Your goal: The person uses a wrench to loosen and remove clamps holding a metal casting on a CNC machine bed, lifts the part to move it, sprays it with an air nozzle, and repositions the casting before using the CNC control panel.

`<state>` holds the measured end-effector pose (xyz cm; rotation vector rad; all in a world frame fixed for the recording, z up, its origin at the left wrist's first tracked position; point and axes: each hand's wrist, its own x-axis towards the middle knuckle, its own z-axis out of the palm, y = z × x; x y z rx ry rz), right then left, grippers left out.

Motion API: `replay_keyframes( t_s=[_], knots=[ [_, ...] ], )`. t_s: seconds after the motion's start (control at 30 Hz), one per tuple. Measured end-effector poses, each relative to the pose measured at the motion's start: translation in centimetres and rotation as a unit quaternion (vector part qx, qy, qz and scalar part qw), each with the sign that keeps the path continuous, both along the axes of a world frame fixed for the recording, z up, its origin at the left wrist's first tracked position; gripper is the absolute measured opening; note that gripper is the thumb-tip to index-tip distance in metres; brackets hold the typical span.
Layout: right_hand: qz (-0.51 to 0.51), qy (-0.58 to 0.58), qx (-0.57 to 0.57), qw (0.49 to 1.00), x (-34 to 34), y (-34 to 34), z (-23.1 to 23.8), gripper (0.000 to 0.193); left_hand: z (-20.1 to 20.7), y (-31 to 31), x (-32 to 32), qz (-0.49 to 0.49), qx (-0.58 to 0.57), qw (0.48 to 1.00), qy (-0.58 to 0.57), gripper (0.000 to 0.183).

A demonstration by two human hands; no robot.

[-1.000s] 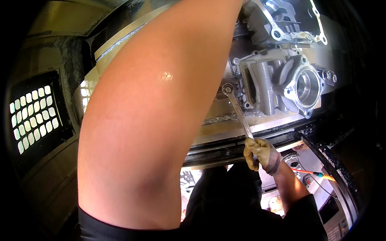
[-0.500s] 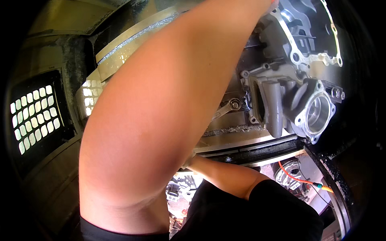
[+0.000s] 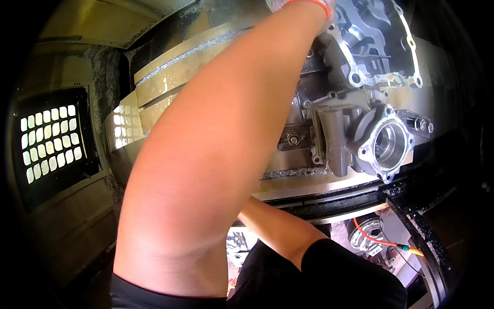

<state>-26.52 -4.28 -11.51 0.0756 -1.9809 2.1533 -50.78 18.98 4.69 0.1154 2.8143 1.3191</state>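
Note:
My left arm crosses the picture from the lower left to the top edge. My left hand [image 3: 301, 5], in a pale glove with an orange cuff, is mostly cut off there, at the upper left of a grey metal casting [image 3: 378, 49]. What it grips is hidden. Below that, a second grey casting with a round bore [image 3: 387, 147] is clamped to a shiny fixture plate [image 3: 309, 188]. A hex bolt [image 3: 294, 139] sits on a clamp just left of it. My right forearm [image 3: 272, 226] runs down and left behind my left arm, and its hand is hidden.
A dark panel with a grid of bright openings [image 3: 49, 141] is on the left wall. An orange cable [image 3: 383, 241] and a round metal part [image 3: 363, 234] lie low at the right, beside a dark curved rim [image 3: 427, 247] dusted with chips.
A second ago my right hand held a wrench on the hex bolt. The hand and wrench have since dropped down-left out of sight. My left arm has reached higher.

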Motion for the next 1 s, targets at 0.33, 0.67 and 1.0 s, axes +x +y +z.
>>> replay_keyframes(
  t_s=[0.33, 0.67, 1.0],
  knots=[
    [-0.043, -0.349, -0.461, 0.815, -1.4, 16.8, 8.0, 0.042, 0.3, 0.0, -0.2, 0.055, 0.022, 0.998, -0.026, 0.056],
    [0.062, -0.264, -0.616, 0.739, -0.6, 16.3, 3.5, 0.031, 0.1, 0.2, -0.5, 0.076, 0.021, 0.996, -0.032, 0.051],
    [0.066, -0.21, -0.07, 0.973, -12.6, 9.0, 0.7, 0.031, 0.1, -0.5, 0.0, 0.036, 0.063, 0.997, 0.007, 0.047]
  ],
)
